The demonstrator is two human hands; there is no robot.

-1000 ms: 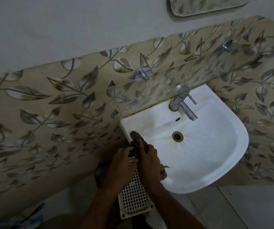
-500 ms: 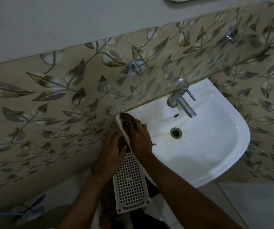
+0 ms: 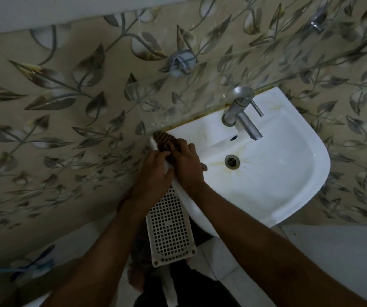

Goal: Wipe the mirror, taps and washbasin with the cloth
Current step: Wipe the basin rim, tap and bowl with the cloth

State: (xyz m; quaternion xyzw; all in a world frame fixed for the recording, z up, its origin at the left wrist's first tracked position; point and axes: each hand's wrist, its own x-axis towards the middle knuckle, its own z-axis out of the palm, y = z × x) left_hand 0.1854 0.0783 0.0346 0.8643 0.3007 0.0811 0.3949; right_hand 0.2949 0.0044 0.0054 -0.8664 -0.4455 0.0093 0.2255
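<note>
A white washbasin with yellowish stains around its drain is fixed to the leaf-patterned tiled wall. A chrome tap stands on its back rim. A brown striped cloth lies on the basin's left back corner. My right hand presses on the cloth with curled fingers. My left hand grips the basin's left edge just beside it, fingers touching the cloth. The mirror is out of view.
A white perforated plastic basket hangs under the basin's left side below my hands. Two chrome wall taps stick out of the tiles above. A blue brush and hose lie low at the left. Pale floor tiles show at the lower right.
Both hands and the cloth have slid along the left rim toward the wall, reaching the back corner. The view has tilted down, and the mirror edge has left the frame.
</note>
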